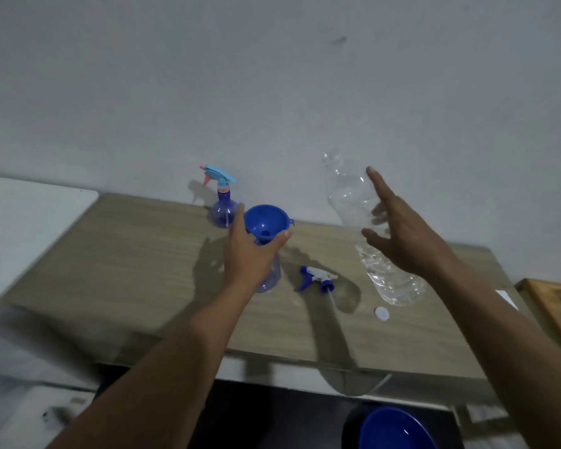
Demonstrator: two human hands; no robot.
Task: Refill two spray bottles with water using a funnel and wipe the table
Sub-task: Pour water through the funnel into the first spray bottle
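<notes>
Left hand (pixel 250 254) round funnel (pixel 266 222), spray bottle (pixel 269 280) behind; water bottle (pixel 347 192) in right hand (pixel 402 234)

The wooden table (pixel 110 254) bears a rear spray bottle (pixel 222 212), open spray bottle (pixel 269 281), trigger head (pixel 318 276) and white cap (pixel 382 313).
</notes>
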